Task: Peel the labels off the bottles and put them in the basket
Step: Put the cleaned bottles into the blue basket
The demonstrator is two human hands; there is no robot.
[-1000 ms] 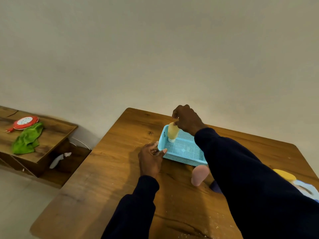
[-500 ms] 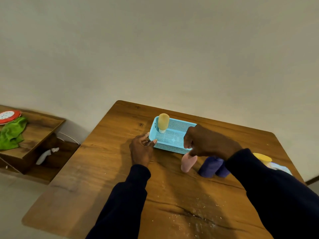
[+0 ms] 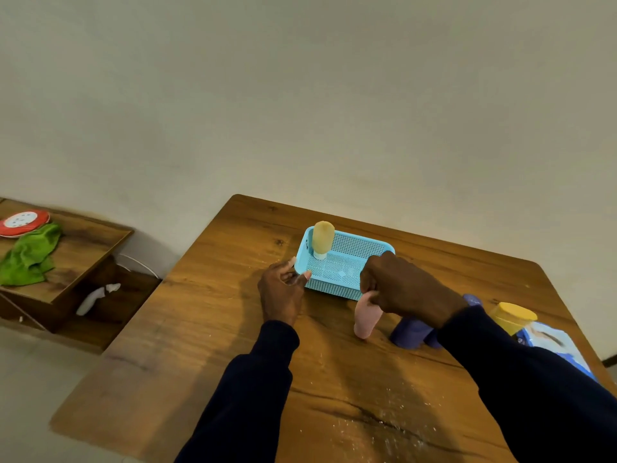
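Right now the fingers (image 3: 370, 283) of the right hand (image 3: 405, 290) are curling tightly round the top end of the pink bottle (image 3: 366, 317), which is standing roughly upright on the table (image 3: 233, 329). Just past those fingers the near wall of the blue basket (image 3: 330, 289) is sitting close to the pink bottle's top. Across from them, the left hand (image 3: 280, 294) is pinching the basket's near left corner, its thumb (image 3: 305, 275) lying over the rim and another finger pressing the outer wall. Beyond the left fingertips, a tan bottle (image 3: 323, 238) is standing cap down inside the basket, in its far left corner. Under the right wrist, purple bottles (image 3: 409, 332) are sitting close together on the table, just beside the pink one. Farther out past the right sleeve, a yellow-lidded jar (image 3: 514, 315) and a blue packet (image 3: 551, 344) are resting near the table's edge. Back toward the person from both hands, white crumbs (image 3: 384, 429) are lying scattered on the wood. Well off beyond the left hand, a low wooden shelf (image 3: 83, 248) is carrying a green cloth (image 3: 30, 255) and a red disc (image 3: 23, 222)
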